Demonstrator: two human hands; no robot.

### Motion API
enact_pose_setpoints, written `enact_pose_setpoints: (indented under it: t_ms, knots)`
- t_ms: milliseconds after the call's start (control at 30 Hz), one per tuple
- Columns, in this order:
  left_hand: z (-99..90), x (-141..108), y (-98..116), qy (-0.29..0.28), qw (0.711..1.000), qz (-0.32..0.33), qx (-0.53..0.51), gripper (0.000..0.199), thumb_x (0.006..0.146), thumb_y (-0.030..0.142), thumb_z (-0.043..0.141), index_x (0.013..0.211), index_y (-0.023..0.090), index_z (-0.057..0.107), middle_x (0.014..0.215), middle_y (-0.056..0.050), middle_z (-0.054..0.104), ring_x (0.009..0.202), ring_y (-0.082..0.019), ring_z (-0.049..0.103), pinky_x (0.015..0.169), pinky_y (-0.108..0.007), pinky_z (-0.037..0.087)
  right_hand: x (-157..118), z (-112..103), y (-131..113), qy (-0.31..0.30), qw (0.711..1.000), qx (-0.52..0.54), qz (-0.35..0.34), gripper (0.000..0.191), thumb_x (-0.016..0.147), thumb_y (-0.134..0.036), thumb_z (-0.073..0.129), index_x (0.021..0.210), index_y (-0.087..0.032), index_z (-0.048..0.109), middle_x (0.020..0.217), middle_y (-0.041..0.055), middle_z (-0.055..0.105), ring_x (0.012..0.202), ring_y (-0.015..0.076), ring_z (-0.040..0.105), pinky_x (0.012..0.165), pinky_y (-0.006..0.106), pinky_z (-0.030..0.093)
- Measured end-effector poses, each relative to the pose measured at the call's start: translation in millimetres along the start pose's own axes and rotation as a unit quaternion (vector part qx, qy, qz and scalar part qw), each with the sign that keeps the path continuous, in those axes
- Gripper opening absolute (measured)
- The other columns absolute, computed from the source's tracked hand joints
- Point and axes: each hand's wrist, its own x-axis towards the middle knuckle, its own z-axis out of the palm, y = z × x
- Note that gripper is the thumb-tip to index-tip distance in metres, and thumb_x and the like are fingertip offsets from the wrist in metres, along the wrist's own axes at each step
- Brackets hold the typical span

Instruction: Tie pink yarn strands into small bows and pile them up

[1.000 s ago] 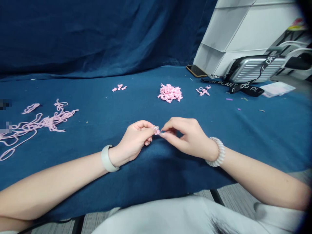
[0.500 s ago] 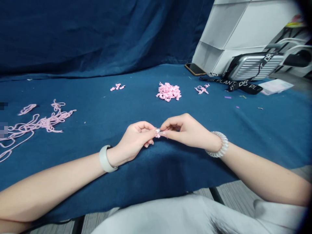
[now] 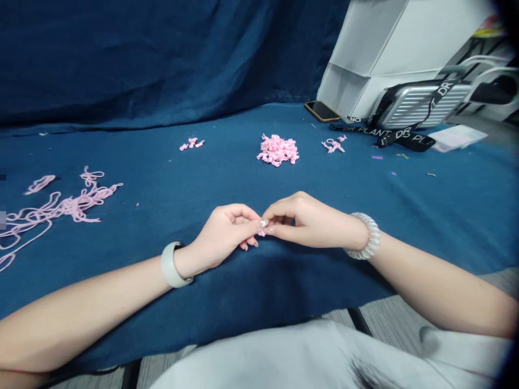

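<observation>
My left hand [image 3: 225,235] and my right hand [image 3: 308,221] meet above the blue cloth, their fingertips pinching a small pink yarn piece [image 3: 262,232] from both sides. The fingers hide most of that piece. Straight ahead, beyond my hands, lies a heap of small pink knotted pieces [image 3: 278,150]. Two smaller groups of similar pieces [image 3: 191,142] [image 3: 333,145] lie to either side of it. Long tangled pink yarn [image 3: 68,208] sprawls on the cloth to the left, well away from both hands.
A dark blue cloth [image 3: 162,183] covers the table and hangs up behind it. At the back right are a phone [image 3: 322,111], a white box [image 3: 365,70], a silver ribbed bag [image 3: 421,104] with a black lettered strap, and a pale packet [image 3: 457,138]. Small scraps dot the cloth.
My hands have drawn closer together around the pink piece, and my right hand has turned flatter. The whole scene has shifted slightly left and up in the view.
</observation>
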Motion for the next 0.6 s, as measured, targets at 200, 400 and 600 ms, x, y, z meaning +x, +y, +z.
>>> enact_pose_setpoints:
  t_ms: [200,400,600]
  knots:
    - [-1.4,-0.3,3.6,-0.040,0.999,-0.016,0.023,0.017,0.072,0.026,0.072,0.072,0.012,0.062,0.057,0.000,0.065,0.047,-0.005,0.057,0.044,-0.012,0.046,0.9,1.4,-0.5,-0.042,0.999,-0.028,-0.021,0.009,0.083,-0.014,0.050,0.079,-0.013,0.058,0.068,-0.0002,0.057,0.059,0.0078,0.047,0.058,0.020,0.035]
    - [-4.8,-0.8,11.5,-0.091,0.993,-0.076,-0.027,0.020,0.072,0.024,0.069,0.074,0.014,0.052,0.061,-0.003,0.068,0.054,-0.013,0.065,0.050,-0.020,0.053,1.0,5.2,-1.9,-0.076,0.997,-0.018,-0.008,0.006,0.081,-0.012,0.048,0.080,-0.014,0.054,0.074,0.0007,0.058,0.061,0.0086,0.047,0.059,0.021,0.036]
    - [-7.6,-3.4,22.5,-0.096,0.977,-0.146,-0.123,0.014,0.079,0.025,0.054,0.082,0.018,0.044,0.065,-0.008,0.069,0.057,-0.018,0.068,0.050,-0.025,0.055,0.1,6.9,-4.3,-0.094,0.994,-0.030,-0.042,0.012,0.080,-0.006,0.046,0.079,-0.014,0.055,0.078,0.0018,0.058,0.066,0.0092,0.049,0.064,0.022,0.038]
